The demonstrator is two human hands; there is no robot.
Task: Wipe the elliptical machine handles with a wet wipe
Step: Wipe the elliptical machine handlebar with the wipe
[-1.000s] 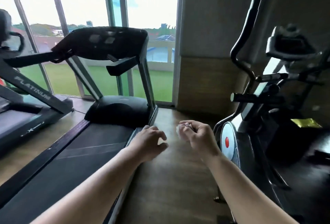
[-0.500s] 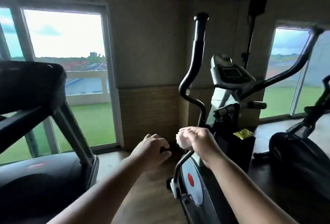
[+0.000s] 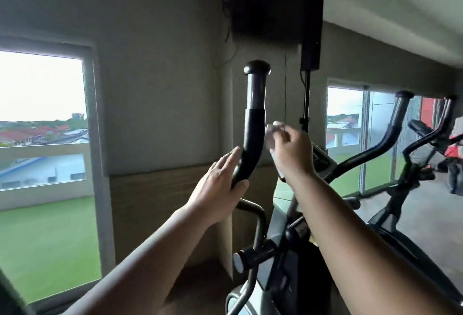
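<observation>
The elliptical's left handle is a black curved bar with a rounded cap, rising in the middle of the head view. My left hand is at its lower bend, fingers spread and thumb under the bar, partly wrapped around it. My right hand is just right of the bar, pinching a crumpled white wet wipe that touches or nearly touches the handle's foam grip. The machine's right handle curves up at the right. My right wrist covers most of the console.
A black speaker box hangs on the wall above the handle. Windows flank the wall on both sides. More exercise machines stand at the far right. The elliptical's grey body and fixed grips are below my arms.
The view has swung up and right toward the elliptical. Both hands rose from waist height to the left handle; my left hand opened onto the bar, and the right brought the wipe beside it.
</observation>
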